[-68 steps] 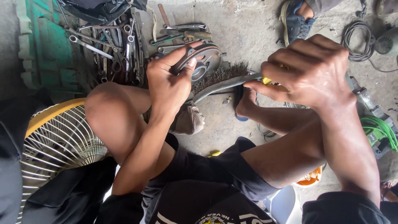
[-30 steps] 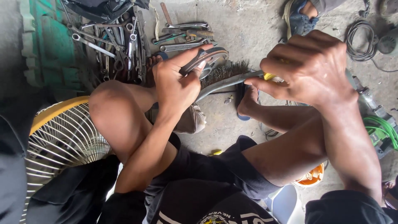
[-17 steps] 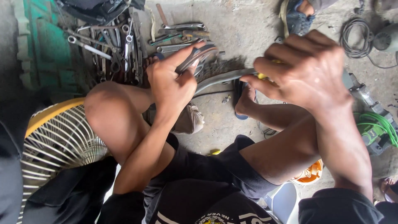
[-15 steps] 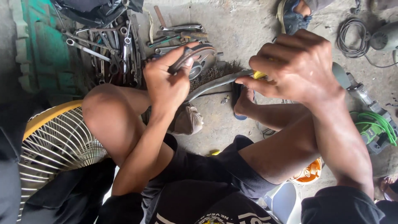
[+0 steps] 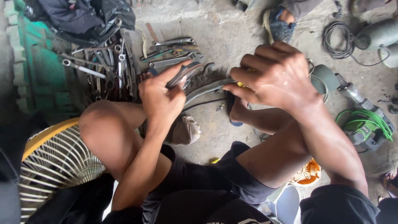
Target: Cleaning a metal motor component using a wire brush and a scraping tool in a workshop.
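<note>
Grey metal bar (image 5: 207,88) gripped by closed right hand (image 5: 275,76), left hand (image 5: 159,97) clasping pliers (image 5: 184,72) beside it

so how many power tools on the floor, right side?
2: a green-bodied power tool with a green cord by the right forearm, and an angle grinder just above it. More may lie outside the frame.

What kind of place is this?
Probably a repair workshop, on a bare concrete floor. A pile of wrenches lies there, a green power tool sits nearby, and a fan guard waits beside.
</note>
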